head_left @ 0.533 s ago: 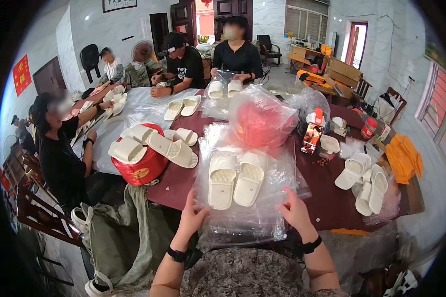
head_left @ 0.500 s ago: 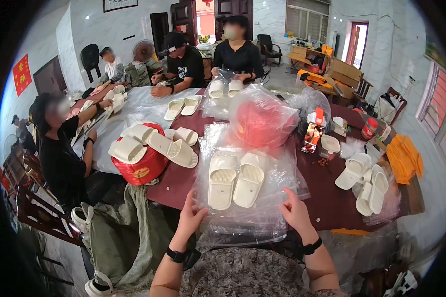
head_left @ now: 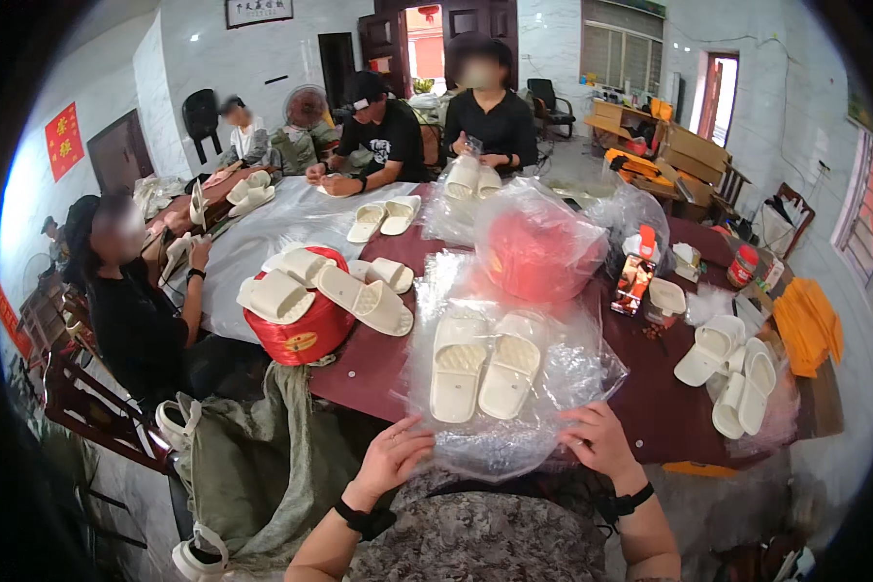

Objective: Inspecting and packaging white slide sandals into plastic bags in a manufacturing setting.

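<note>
A pair of white slippers (head_left: 458, 373) lies side by side, toes away from me, on clear plastic at the table's near edge. Whether they are inside the top bag or on it, I cannot tell. My left hand (head_left: 395, 458) has its fingertips closed on the near left edge of the clear plastic bag (head_left: 495, 456). At the near right edge, my right hand (head_left: 599, 441) pinches the same plastic between thumb and fingers. Neither hand touches the slippers. Beyond them sits a red bundle (head_left: 533, 252) under clear plastic.
More white slippers rest on a red round bundle (head_left: 296, 325) to the left and by orange bags (head_left: 807, 325) at right. A phone (head_left: 632, 284) stands near a plastic tub (head_left: 664, 299). Several people work around the table; a green sack (head_left: 252, 466) hangs at lower left.
Both hands have gone from open beside the plastic to closed on its near edges. The view has shifted. The person opposite has raised a hand over the bagged slippers.
</note>
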